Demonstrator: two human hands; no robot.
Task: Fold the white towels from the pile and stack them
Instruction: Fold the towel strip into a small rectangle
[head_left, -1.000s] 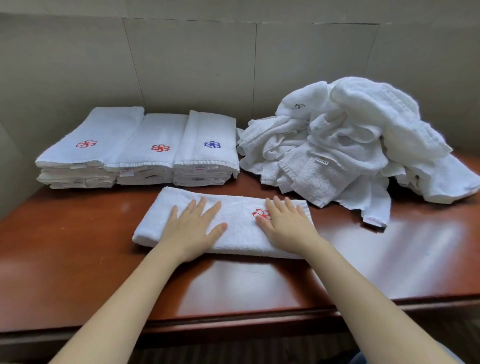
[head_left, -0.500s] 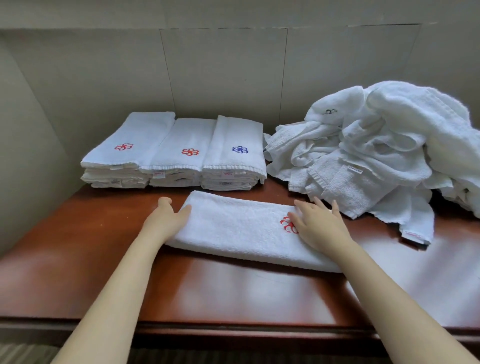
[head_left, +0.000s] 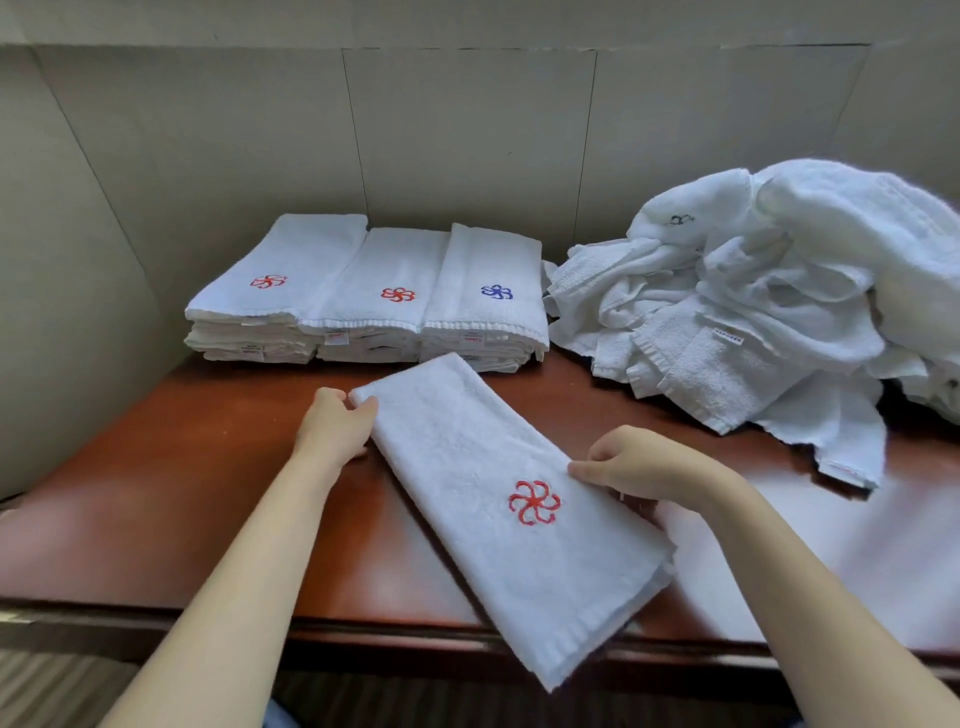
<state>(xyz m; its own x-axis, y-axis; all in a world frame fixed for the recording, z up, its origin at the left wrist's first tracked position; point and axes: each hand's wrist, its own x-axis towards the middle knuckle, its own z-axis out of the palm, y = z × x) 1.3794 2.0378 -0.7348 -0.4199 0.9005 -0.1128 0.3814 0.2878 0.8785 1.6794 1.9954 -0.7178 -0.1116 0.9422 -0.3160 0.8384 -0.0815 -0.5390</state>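
A folded white towel (head_left: 467, 467) with a red flower emblem is held above the table, turned diagonally, its near end past the table's front edge. My left hand (head_left: 335, 431) grips its far left corner. My right hand (head_left: 639, 467) pinches its right edge beside the emblem. Three stacks of folded towels (head_left: 369, 296) sit side by side at the back against the wall; two show red emblems, the right one a blue emblem. A loose pile of unfolded white towels (head_left: 769, 312) lies at the back right.
The red-brown wooden table (head_left: 171, 467) stands against a beige panelled wall, with a side wall on the left. Its front edge runs across the lower part of the view.
The towel lay flat and crosswise under both hands. Now both hands hold its edges, it is lifted and rotated to a diagonal, its near end swung toward me.
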